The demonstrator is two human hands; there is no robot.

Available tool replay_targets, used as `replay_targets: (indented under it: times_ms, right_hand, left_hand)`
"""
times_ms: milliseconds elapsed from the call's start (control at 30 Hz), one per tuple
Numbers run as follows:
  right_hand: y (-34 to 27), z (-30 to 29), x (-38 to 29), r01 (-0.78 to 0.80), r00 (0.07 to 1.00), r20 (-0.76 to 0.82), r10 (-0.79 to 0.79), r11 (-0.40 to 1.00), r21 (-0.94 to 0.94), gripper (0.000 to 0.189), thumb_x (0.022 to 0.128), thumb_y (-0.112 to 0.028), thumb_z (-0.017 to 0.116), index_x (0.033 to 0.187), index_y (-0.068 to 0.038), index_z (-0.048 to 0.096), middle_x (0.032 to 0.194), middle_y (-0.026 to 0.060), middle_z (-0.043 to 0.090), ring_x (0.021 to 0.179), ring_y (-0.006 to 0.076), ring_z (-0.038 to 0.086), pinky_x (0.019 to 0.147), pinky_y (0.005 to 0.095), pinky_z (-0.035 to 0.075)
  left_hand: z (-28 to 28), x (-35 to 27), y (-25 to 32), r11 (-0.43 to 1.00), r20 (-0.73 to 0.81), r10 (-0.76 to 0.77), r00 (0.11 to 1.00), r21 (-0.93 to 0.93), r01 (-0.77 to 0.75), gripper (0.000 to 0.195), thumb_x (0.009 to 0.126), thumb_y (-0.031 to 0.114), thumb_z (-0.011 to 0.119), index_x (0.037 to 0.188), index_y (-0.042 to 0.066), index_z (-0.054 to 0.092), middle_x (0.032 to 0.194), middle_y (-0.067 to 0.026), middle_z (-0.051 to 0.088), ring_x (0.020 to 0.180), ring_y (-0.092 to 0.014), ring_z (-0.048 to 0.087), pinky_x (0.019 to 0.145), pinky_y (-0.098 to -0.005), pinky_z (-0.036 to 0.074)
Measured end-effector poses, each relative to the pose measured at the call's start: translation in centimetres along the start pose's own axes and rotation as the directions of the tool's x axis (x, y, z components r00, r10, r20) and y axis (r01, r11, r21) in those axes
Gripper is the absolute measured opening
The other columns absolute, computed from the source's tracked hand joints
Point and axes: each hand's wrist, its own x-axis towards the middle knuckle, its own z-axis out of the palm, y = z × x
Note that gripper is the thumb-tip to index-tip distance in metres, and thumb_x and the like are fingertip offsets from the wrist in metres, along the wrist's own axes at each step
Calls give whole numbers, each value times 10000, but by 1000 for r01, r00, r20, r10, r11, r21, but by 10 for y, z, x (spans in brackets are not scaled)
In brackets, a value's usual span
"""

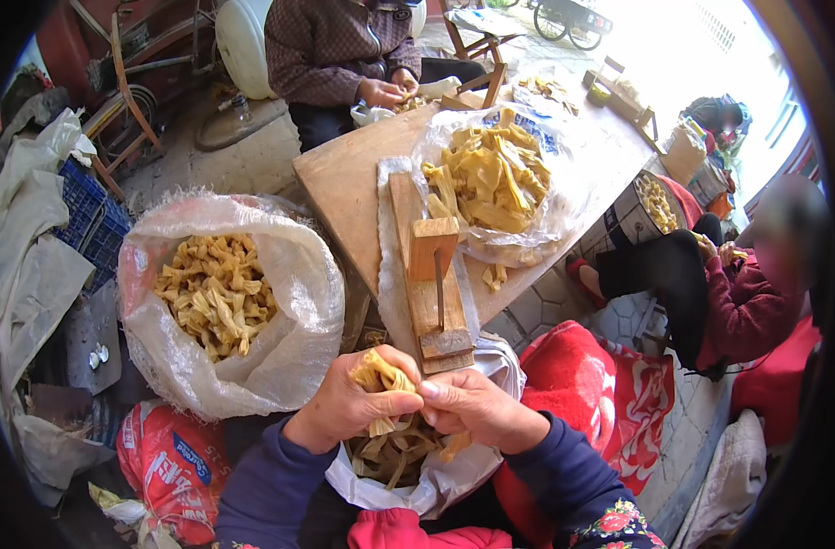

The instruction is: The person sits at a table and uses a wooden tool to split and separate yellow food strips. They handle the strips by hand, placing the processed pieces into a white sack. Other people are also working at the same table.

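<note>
My left hand [362, 398] is wrapped around a bunched yellow strip [376, 372] that looks like tofu skin. My right hand [482, 408] pinches at the same piece, thumb tip close to the left thumb; the pinched part is mostly hidden by the fingers. Below both hands, a white bag [451, 473] in my lap holds loose yellowish-brown strips [397, 456]. Just beyond my hands, a wooden jig [434, 302] with an upright block and a thin metal rod lies on a cloth strip [393, 274] at the table's near end.
A woven sack [307, 295] of knotted pieces [215, 295] stands at left. On the wooden table [348, 185], a plastic bag [561, 185] holds yellow strips [493, 171]. One person [342, 55] sits across, another [747, 302] at right. A red bag [170, 473] lies lower left.
</note>
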Motion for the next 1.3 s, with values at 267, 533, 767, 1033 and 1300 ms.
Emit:
replay_targets:
  times_ms: [267, 533, 767, 1033, 1300]
  right_hand:
    - [-11, -15, -10, 369, 819, -262, -510, 818, -442, 181, 876, -172, 721, 839, 2, 684, 759, -6, 636, 679, 49, 538, 634, 208, 434]
    - [-31, -52, 44, -20, 260, -100, -960, 98, -995, 209, 800, -61, 772, 825, -17, 570, 666, 22, 584, 610, 57, 510, 547, 240, 444]
    - [-14, -30, 20, 297, 224, 61, -973, 8, -955, 233, 753, -48, 795, 788, -56, 565, 623, 86, 574, 499, 182, 547, 480, 293, 442]
    - [-5, -8, 7, 677, 389, 567, -726, -192, -710, 191, 734, -85, 767, 715, -63, 579, 592, 67, 583, 461, 226, 563, 438, 325, 431]
    - [-14, -21, -7, 530, 460, 18, -888, 259, -808, 245, 907, -96, 599, 682, -3, 628, 542, 72, 561, 439, 148, 509, 441, 282, 379]
  left_hand:
    - [3, 5, -10, 989, -261, 144, 955, 16, -144, 78, 850, -7, 576, 908, 13, 526, 740, -70, 580, 582, -114, 551, 533, -259, 455]
    - [6, 68, -23, 859, -399, 392, 829, 481, -175, 112, 904, 117, 658, 897, 29, 589, 765, 27, 547, 679, -51, 464, 606, -225, 410]
    - [2, 38, -16, 767, -408, 544, 734, 597, -237, 215, 917, 179, 670, 815, 0, 611, 745, -73, 622, 652, -121, 556, 593, -282, 459]
    - [33, -3, -27, 931, -144, 66, 987, 366, -9, 321, 974, 271, 574, 764, 31, 619, 626, 21, 522, 551, -61, 442, 499, -242, 363]
    - [29, -11, -9, 999, 574, 30, 818, 20, -50, 351, 957, 298, 602, 1188, 36, 631, 790, 16, 620, 622, -80, 512, 604, -242, 444]
